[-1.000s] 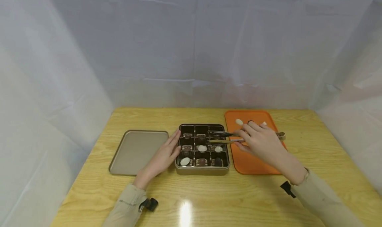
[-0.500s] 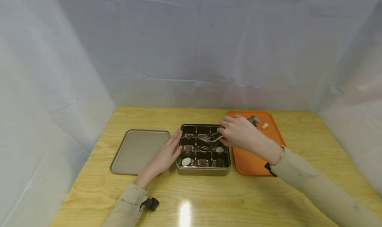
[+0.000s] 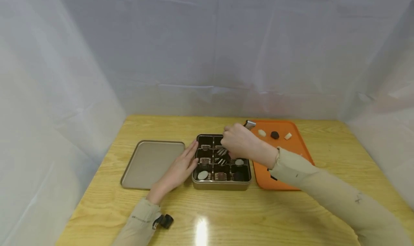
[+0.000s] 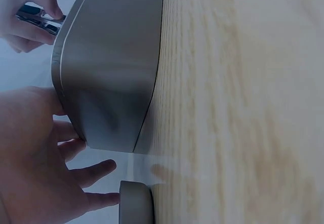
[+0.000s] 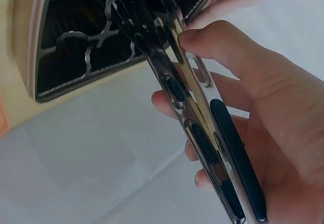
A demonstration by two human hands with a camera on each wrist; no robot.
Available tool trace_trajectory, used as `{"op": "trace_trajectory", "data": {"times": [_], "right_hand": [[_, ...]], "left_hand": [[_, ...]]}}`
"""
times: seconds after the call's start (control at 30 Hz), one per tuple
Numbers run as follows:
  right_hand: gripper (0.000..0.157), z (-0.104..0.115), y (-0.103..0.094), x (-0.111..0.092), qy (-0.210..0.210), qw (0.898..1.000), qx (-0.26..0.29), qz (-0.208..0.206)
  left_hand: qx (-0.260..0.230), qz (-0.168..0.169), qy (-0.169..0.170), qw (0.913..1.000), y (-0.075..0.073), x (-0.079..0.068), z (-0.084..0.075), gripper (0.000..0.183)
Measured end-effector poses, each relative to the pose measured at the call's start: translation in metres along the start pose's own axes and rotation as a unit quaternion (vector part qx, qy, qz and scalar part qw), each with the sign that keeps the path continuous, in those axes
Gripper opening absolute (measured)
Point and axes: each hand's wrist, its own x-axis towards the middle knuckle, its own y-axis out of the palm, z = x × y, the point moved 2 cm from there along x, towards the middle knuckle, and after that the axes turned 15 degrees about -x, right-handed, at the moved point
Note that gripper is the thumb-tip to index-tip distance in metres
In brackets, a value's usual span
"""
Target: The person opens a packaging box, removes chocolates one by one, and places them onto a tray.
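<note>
A metal box [image 3: 221, 186] with a dark divided insert holds small pieces like chocolates: a white oval piece [image 3: 203, 175] at front left, a brown square piece [image 3: 221, 176] at front middle, a pale piece [image 3: 239, 162] at middle right. My left hand [image 3: 177, 168] lies against the box's left side, fingers extended. In my right hand [image 3: 240, 142] I grip metal tongs [image 5: 202, 127] with dark handle inlays. Their slotted tips [image 3: 222, 157] reach into the centre compartment; whether they pinch a piece I cannot tell. The right hand hides the back right compartment.
An orange tray [image 3: 275, 183] lies right of the box, with a white oval piece [image 3: 262, 133], a dark piece [image 3: 274, 135] and a cream block [image 3: 288, 136] near its back. The flat metal lid [image 3: 148, 163] lies left. Pale cloth [image 3: 207, 59] surrounds the wooden table.
My right hand has moved left with the tongs, from over the orange tray's edge to over the box. The tongs have turned and now point down into the middle compartment. My left hand stays put.
</note>
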Motion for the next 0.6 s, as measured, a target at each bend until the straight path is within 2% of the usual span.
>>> {"op": "trace_trajectory", "data": {"times": [0.17, 0.4, 0.6], "right_hand": [[0.028, 0.005, 0.003, 0.006, -0.005, 1.000, -0.018, 0.014], [0.025, 0.003, 0.004, 0.000, -0.007, 0.999, -0.028, -0.025], [0.029, -0.003, 0.009, -0.013, 0.008, 0.999, 0.014, -0.028]], "left_hand": [[-0.002, -0.001, -0.006, 1.0000, 0.000, -0.001, 0.001, 0.062], [-0.004, -0.008, 0.003, 1.0000, -0.001, -0.002, 0.001, 0.061], [-0.001, -0.006, 0.006, 1.0000, 0.000, -0.002, 0.002, 0.061]]}}
